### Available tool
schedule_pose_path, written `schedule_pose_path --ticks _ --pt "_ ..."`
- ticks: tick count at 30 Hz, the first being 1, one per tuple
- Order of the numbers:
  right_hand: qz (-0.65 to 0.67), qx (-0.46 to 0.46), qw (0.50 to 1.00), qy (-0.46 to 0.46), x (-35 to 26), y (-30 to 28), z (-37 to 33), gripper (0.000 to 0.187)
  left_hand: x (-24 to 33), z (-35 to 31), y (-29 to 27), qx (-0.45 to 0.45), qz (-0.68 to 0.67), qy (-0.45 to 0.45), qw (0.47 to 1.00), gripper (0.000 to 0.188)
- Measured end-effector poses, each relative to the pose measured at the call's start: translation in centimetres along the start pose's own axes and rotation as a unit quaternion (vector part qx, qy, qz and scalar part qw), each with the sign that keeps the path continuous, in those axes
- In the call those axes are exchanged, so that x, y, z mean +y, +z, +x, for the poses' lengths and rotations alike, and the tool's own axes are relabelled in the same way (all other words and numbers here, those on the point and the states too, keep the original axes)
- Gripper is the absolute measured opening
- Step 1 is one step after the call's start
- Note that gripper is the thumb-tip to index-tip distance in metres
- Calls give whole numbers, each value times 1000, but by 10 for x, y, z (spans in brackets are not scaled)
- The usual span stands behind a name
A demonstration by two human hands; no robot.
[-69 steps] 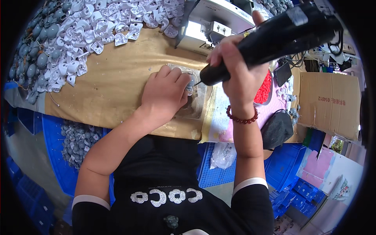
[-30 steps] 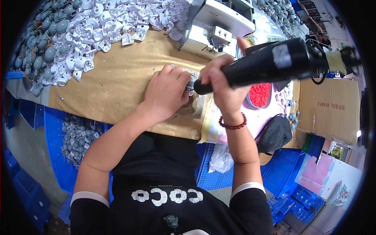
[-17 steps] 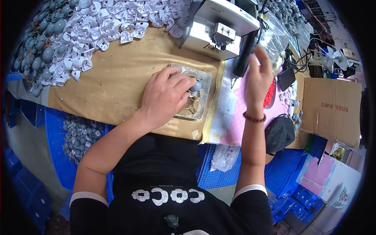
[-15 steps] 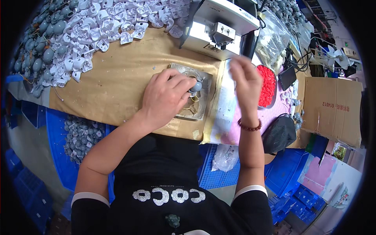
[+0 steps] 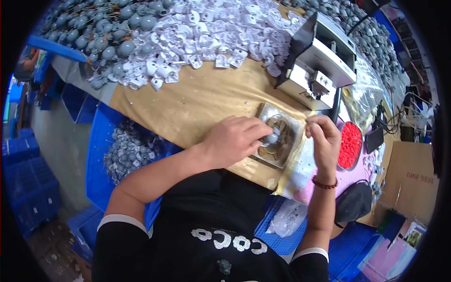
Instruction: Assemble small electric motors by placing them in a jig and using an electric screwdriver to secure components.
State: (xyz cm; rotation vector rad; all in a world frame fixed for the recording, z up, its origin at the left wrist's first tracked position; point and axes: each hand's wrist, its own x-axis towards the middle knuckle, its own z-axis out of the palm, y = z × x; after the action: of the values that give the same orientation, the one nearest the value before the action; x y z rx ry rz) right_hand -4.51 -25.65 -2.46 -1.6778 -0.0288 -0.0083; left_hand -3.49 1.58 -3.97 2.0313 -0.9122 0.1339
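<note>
My left hand (image 5: 237,142) is closed on a small grey ball-shaped part (image 5: 271,137), holding it over a square metal plate (image 5: 292,136). Thin pale wires lie beside the ball. To the right of the plate, my right hand (image 5: 325,143) is raised with its thumb and forefinger pinched together. Whatever may be between those fingertips is too small to make out. A brown bead bracelet circles the right wrist.
Behind the plate stands a grey-white bench machine (image 5: 324,61). White plastic parts (image 5: 206,35) heap along the back, with grey balls (image 5: 127,49) to their left. A dish of red pieces (image 5: 348,145) and a black bag (image 5: 353,202) sit right. Blue crate (image 5: 96,174) stands below left.
The view has swung, so the bench shows farther right. My right hand has come down closer to the plate, its fingers now pinched. My left hand still holds the grey ball-shaped part.
</note>
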Motion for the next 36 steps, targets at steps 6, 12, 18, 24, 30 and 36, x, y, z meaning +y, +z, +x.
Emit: schedule_pose_path --ticks 6,12,18,24,30,36 --pt "-193 115 974 31 30 -101 -23 14 2 -55 -152 -194 200 -184 943 33" --pt "-556 136 820 -14 46 -164 -46 14 -28 -78 -210 -144 391 -260 871 28" --pt "-621 113 776 6 54 -168 -51 15 -93 -39 -174 43 394 -213 893 27" --pt "-617 95 781 7 45 -163 -46 10 -93 -22 -152 20 342 -154 927 25" --pt "-609 101 786 29 48 -175 -49 7 -96 -1 -53 -55 252 13 966 20" --pt "-597 103 795 33 48 -173 -43 6 -87 20 -25 -42 168 40 984 17"
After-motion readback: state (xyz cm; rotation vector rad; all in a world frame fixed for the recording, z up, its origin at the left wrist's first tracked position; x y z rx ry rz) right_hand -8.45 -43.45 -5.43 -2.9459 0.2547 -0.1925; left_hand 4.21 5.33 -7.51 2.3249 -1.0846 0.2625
